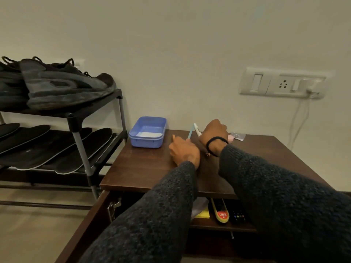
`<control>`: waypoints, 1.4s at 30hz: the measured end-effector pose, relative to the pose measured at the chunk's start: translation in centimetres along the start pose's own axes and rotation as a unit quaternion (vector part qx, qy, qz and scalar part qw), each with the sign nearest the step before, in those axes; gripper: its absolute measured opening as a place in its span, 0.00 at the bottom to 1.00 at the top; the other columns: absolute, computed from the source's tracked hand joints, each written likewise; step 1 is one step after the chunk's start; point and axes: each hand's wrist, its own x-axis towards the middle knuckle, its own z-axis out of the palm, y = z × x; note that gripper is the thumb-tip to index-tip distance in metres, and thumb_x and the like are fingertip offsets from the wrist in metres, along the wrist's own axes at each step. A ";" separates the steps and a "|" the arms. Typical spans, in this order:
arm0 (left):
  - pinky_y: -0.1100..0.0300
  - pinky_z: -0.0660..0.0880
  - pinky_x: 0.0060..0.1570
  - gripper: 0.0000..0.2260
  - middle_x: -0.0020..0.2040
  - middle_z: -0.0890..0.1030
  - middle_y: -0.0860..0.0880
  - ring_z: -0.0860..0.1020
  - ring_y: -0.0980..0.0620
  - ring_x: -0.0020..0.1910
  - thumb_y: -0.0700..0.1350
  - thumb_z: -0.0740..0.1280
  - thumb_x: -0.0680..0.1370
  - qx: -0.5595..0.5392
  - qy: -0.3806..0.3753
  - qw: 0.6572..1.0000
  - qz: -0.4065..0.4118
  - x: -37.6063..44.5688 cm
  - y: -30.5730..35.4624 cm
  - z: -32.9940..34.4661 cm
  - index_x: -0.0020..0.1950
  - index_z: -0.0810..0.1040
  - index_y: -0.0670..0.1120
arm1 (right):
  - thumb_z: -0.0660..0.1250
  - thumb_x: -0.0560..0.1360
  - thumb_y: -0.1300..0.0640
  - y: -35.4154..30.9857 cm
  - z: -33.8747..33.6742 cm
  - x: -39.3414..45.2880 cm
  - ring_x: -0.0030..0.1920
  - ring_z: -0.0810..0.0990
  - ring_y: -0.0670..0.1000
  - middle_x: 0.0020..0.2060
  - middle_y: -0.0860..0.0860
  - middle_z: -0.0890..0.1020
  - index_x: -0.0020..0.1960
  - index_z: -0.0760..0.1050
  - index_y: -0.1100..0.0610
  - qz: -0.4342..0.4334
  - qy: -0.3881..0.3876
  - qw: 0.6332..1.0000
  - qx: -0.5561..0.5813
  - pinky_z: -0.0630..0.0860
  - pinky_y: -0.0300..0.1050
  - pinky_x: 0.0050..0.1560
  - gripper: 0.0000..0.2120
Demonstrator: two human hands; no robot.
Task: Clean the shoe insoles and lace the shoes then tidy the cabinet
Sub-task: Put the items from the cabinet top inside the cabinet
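Left hand (183, 150) gripping teal stick (190, 132), right hand (214, 132) — perhaps (blurred) — holding white tube (197, 129)

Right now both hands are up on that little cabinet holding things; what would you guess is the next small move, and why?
Probably lowering the light blue stick in the left hand and the white tube in the right hand into the open shelf below. The insoles and shoes already sit on the rack, so tidying seems to remain.

A plain pale wall (171, 44) fills the upper frame under dim, warm light. A switch plate (283, 83) is mounted at right, with what seems a white cord (299, 118) hanging below. Beige floor (38, 224) is seen at lower left.
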 end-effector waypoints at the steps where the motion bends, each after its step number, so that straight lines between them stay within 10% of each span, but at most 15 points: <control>1: 0.52 0.80 0.56 0.14 0.62 0.82 0.42 0.82 0.43 0.58 0.46 0.67 0.82 -0.055 0.002 0.998 -0.020 0.0 -0.2 -0.1 0.63 0.81 0.39 | 0.78 0.70 0.60 0.3 -0.5 -0.5 0.47 0.84 0.58 0.46 0.57 0.84 0.49 0.81 0.59 0.014 0.003 0.998 0.059 0.84 0.55 0.48 0.09; 5: 0.67 0.76 0.29 0.08 0.35 0.83 0.49 0.80 0.57 0.30 0.46 0.72 0.80 -0.283 -0.047 0.954 -0.089 -2.6 -1.0 -1.1 0.45 0.85 0.42 | 0.76 0.72 0.65 1.9 -3.5 -5.2 0.39 0.86 0.51 0.38 0.51 0.85 0.52 0.82 0.58 0.042 -0.011 0.957 0.288 0.85 0.48 0.40 0.11; 17: 0.62 0.81 0.42 0.10 0.47 0.86 0.42 0.83 0.53 0.41 0.41 0.72 0.76 -0.439 -0.279 0.837 -0.169 -17.0 -8.4 -4.9 0.57 0.84 0.40 | 0.75 0.73 0.69 10.5 -5.4 -17.7 0.49 0.87 0.53 0.45 0.54 0.88 0.52 0.81 0.59 0.025 0.030 0.871 0.489 0.83 0.48 0.51 0.11; 25: 0.56 0.78 0.43 0.07 0.46 0.83 0.47 0.79 0.52 0.40 0.40 0.73 0.74 -0.418 -0.366 0.742 -0.376 -21.0 -18.7 -2.1 0.51 0.86 0.45 | 0.74 0.70 0.68 18.5 -6.7 -22.4 0.59 0.84 0.60 0.54 0.58 0.85 0.56 0.80 0.62 0.079 -0.061 0.830 0.549 0.79 0.56 0.62 0.15; 33: 0.55 0.76 0.47 0.15 0.50 0.85 0.44 0.77 0.51 0.42 0.40 0.76 0.74 -0.354 -0.293 0.754 -0.470 -23.3 -25.9 1.3 0.60 0.85 0.40 | 0.76 0.71 0.67 28.0 -0.4 -26.0 0.55 0.85 0.50 0.52 0.51 0.87 0.57 0.82 0.58 0.214 -0.136 0.886 0.388 0.81 0.43 0.53 0.15; 42: 0.64 0.81 0.41 0.11 0.51 0.85 0.38 0.81 0.52 0.37 0.33 0.74 0.75 -0.318 -0.119 0.837 -0.428 -18.7 -29.2 8.9 0.57 0.83 0.35 | 0.76 0.69 0.67 32.5 10.6 -22.3 0.45 0.86 0.56 0.40 0.54 0.87 0.38 0.82 0.50 0.275 -0.107 0.944 0.150 0.83 0.51 0.51 0.12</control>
